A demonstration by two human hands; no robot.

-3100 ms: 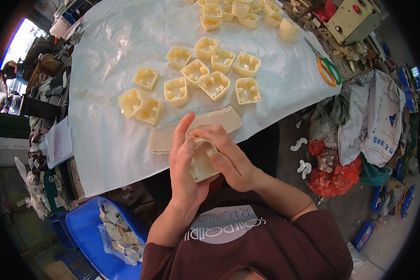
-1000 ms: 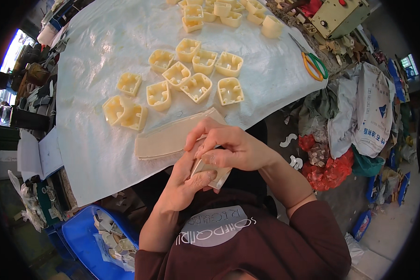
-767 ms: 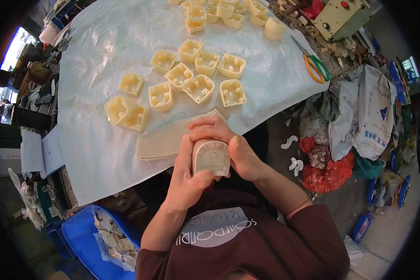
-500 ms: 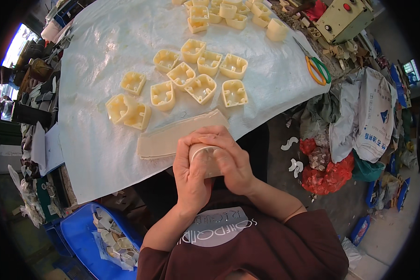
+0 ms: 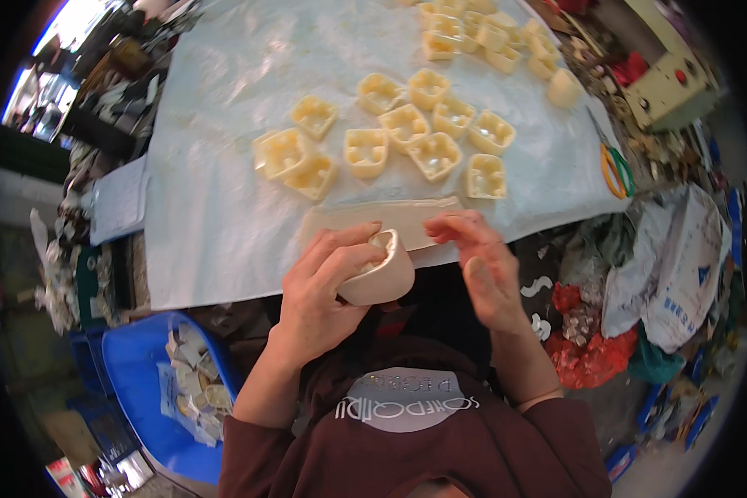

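My left hand [image 5: 319, 278] grips a beige rounded hollow shell [image 5: 386, 280] with a paler rim, held tilted just past the table's near edge. Its fingers reach over the rim into the opening, and the thumb is hidden. My right hand [image 5: 488, 278] is apart from the shell, fingers loosely stretched and thumb raised, with nothing visible in it. Just beyond both hands lies a flat stack of beige strips [image 5: 332, 219]. Past the strips, several pale yellow hollow plastic shells [image 5: 365, 153] with rounded corners are scattered on the white sheet [image 5: 216, 224], many with their openings up.
More yellow shells [image 5: 494, 37] are heaped at the far side. Scissors [image 5: 614, 170] with orange and green handles lie at the sheet's right edge, near a cream machine box [image 5: 671, 90]. A blue bin [image 5: 129, 373] of scraps stands lower left; bags [image 5: 598, 357] crowd the right-hand floor.
Both hands were clasped round the shell; now the right hand has let go and moved right. The left hand still holds it, turned to show its opening. The view has shifted, moving table things rightward.
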